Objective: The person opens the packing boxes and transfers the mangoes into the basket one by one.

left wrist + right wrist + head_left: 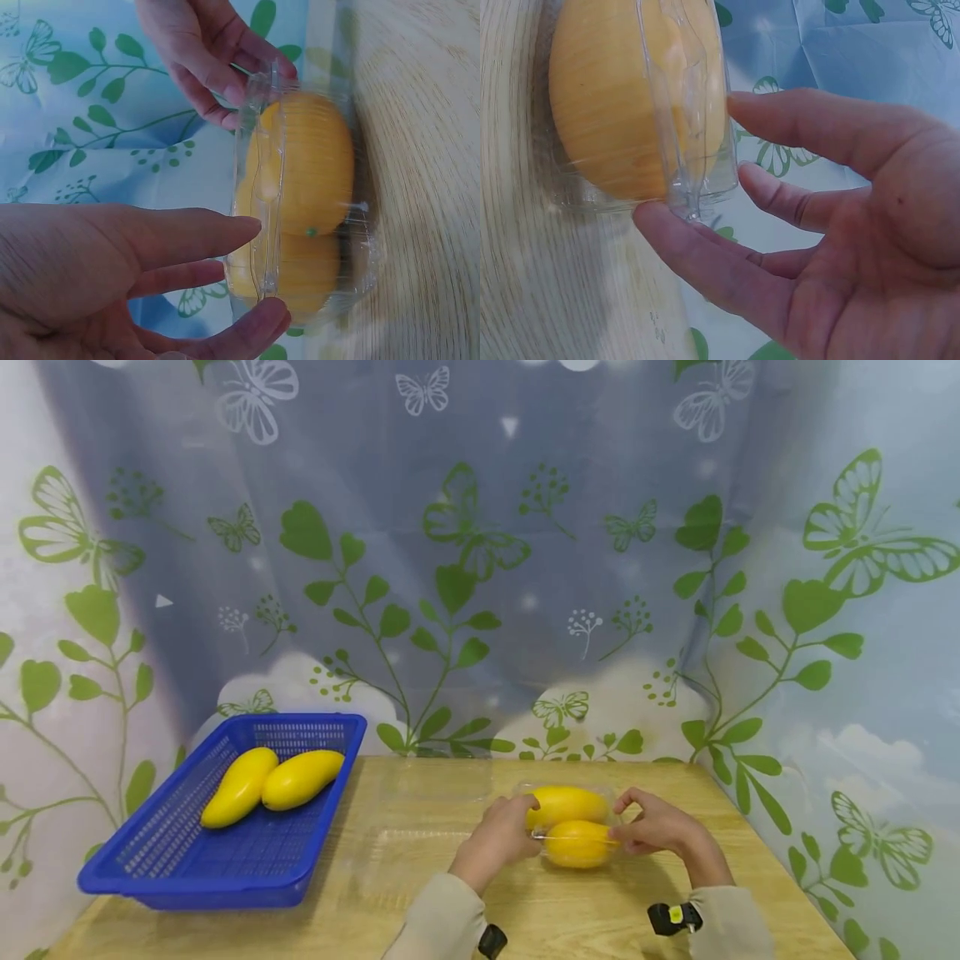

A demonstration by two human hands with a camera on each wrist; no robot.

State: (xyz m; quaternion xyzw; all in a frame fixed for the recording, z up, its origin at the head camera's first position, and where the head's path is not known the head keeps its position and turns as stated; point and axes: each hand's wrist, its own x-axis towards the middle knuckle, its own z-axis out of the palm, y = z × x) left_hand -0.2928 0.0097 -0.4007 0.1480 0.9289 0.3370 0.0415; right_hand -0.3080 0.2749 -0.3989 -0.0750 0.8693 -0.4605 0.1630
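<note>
Left hand (502, 831) and right hand (660, 827) grip a clear, rectangular plastic box (271, 180) right of the blue, slatted plastic basket (217, 897).
The left fingers, half bent and apart, curve over the box's end nearer the basket; the right fingers, bent likewise, hold the end farther from it. Inside lie two plump yellow mangoes (579, 845); the lid looks down, but whether it is latched I cannot tell. Between basket and box lies unfilled clear plastic packaging (412, 837), one opened piece or two, too transparent to say. The boxing looks about half done: two long yellow mangoes (300, 781) sit in the basket, unboxed. Count: four mangoes, one filled box, one basket, one wooden table (600, 927) beneath it.
</note>
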